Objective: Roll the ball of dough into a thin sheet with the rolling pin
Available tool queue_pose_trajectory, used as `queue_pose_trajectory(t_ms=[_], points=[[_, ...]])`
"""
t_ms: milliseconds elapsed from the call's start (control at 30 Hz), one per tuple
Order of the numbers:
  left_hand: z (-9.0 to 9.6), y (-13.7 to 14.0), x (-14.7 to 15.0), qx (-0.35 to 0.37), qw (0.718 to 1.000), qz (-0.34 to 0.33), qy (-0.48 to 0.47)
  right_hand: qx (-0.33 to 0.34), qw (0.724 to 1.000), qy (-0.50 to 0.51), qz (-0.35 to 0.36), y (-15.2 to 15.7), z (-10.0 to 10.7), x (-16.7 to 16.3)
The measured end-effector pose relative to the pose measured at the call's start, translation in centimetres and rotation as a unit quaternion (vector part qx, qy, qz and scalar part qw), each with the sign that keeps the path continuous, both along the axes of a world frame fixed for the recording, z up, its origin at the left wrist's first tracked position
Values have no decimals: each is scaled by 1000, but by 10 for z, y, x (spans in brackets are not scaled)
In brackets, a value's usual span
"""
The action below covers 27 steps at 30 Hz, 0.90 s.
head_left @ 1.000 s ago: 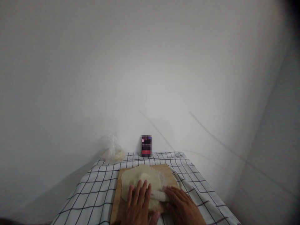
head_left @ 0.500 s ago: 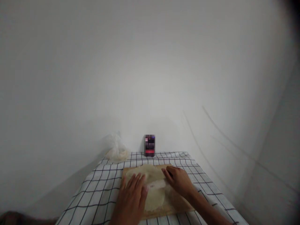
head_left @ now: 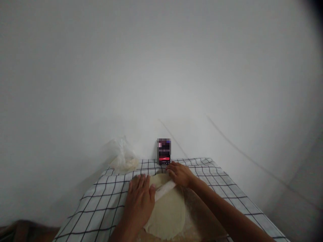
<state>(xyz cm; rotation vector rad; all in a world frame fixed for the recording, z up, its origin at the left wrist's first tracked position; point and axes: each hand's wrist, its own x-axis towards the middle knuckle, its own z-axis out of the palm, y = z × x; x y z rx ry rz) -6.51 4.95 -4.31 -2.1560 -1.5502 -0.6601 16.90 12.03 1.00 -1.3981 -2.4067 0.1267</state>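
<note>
A pale rolling pin lies slantwise over a flat, roughly round sheet of dough. My left hand rests over the pin's left end with its fingers stretched forward, and that end is hidden under it. Around the right end, my right hand is closed with curled fingers, farther from me than the left. Beneath the dough is a light brown board, partly covered by my right forearm.
A phone leans upright against the white wall at the back. Left of it stands a clear plastic bag with pale contents. A black-and-white checked cloth covers the table. A dark brown object shows at the lower left.
My hands have pushed the rolling pin away from me towards the dough's far edge, and its right end now points farther forward. The view has shifted slightly.
</note>
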Motion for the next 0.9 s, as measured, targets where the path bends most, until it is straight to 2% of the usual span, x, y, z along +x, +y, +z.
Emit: queue_pose_trajectory(t_ms=[200, 367, 633, 800, 900], points=[[13, -18, 13, 23, 999, -13, 21, -18, 1000, 21, 8, -21, -6, 9], [18, -44, 19, 27, 998, -25, 47, 0, 1000, 26, -5, -56, -10, 21], [-3, -85, 22, 155, 982, -87, 58, 56, 994, 88, -41, -136, -37, 45], [-30, -100, 15, 151, 976, -129, 94, 82, 993, 67, -48, -175, -49, 54], [-51, -105, 21, 141, 984, -89, 63, 95, 993, 47, -52, -188, -42, 50]])
